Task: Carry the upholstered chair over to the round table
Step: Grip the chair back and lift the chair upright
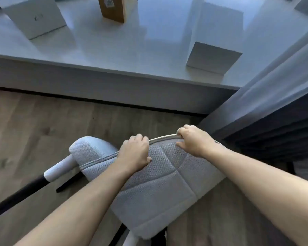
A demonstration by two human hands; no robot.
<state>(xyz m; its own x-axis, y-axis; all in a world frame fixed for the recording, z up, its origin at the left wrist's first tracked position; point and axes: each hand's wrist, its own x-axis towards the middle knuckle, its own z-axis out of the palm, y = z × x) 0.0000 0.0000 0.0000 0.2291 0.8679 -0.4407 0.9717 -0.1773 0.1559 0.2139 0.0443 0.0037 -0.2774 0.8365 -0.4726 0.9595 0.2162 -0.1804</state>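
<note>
Two hands hold the chair's back.

The left hand (134,152) and right hand (196,140) are both curled tight over the top edge of the grey upholstered chair (160,176), which is near the white ledge (114,80).

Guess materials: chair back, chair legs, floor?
Chair back: grey woven fabric, coarse weave, stitched panels and piped edge visible. Chair legs: black, smooth, probably painted metal; blur leaves it open. Floor: matte wood-look planks, laminate or timber.
</note>
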